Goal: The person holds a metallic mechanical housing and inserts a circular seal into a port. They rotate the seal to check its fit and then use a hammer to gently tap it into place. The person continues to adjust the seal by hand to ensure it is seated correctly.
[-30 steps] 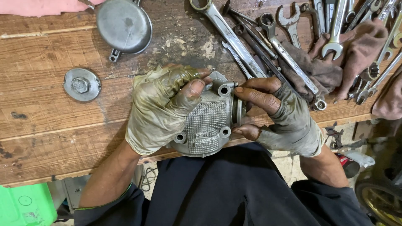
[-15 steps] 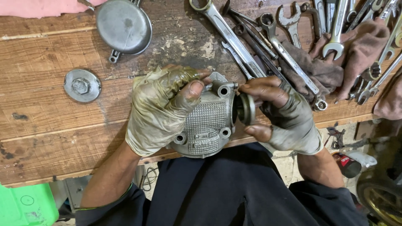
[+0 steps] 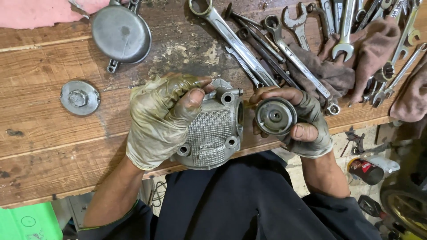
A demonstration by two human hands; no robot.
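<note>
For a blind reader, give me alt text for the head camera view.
Gloved left hand holds a finned metal engine cover at a wooden workbench edge; the right hand holds a round metal cap beside it. Wrenches lie behind.

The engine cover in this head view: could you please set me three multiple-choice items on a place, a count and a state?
1. Where does the round lidded pan lie? A bench, upper left; B floor; C lap.
2. How many hex-bolted discs lie left of the left hand? A three; B one; C none.
3. The round cap in the right hand is: A fitted in the finned engine cover; B held apart from it; C lying on the bench.
Answers: A, it sits top left; B, a single disc; C no, B: a gap shows.
</note>
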